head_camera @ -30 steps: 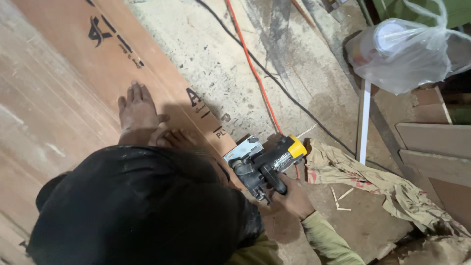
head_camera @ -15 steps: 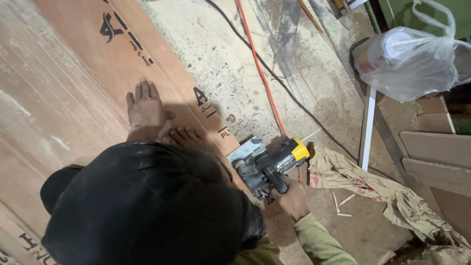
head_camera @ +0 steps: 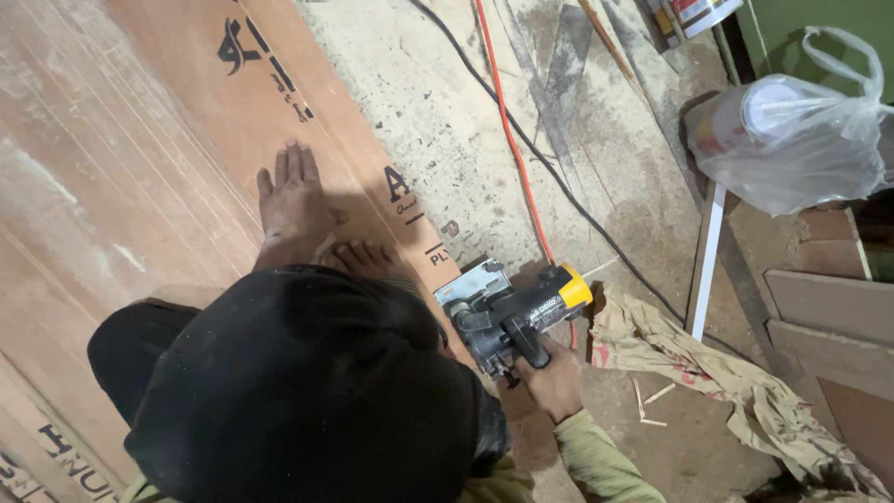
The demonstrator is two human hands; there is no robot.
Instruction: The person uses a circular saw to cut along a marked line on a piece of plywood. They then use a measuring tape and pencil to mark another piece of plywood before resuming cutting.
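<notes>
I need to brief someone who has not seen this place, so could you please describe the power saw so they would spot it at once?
Start at the large reddish-brown plywood sheet on the floor and follow its right edge towards the crouching person. There, in the right hand, sits the power saw. Its dark body, silver base plate and yellow end cap set it apart from the orange cable and crumpled cloth beside it.

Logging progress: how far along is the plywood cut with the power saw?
Done: the saw sits at the near edge of the plywood sheet; any finished kerf is hidden by the person's head. In hand: right hand grips the saw handle, left hand presses flat on the sheet, a bare foot beside it. Left: the sheet ahead of the saw shows no cut.
</notes>
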